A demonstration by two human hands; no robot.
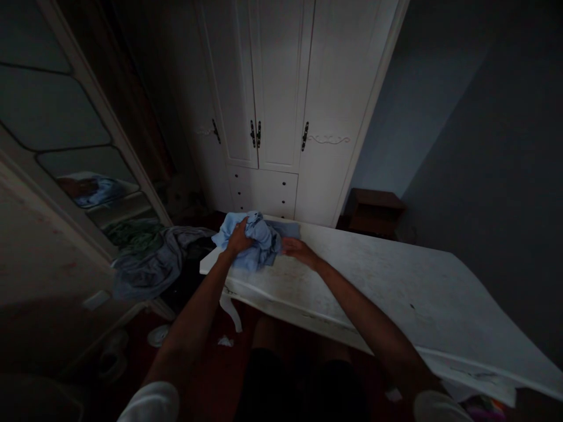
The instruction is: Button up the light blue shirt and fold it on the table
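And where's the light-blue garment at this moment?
In the head view, the light-blue garment lies bunched at the left end of the white table, with the left hand on it and the right hand at its right edge.

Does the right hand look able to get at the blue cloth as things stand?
Probably yes: the right hand is at the right side of the blue cloth, with nothing visible between them.

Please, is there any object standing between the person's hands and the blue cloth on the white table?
Nothing visible stands in the way. The left hand lies on the blue cloth, and the right hand is at its right edge; blur hides whether the right hand touches it.
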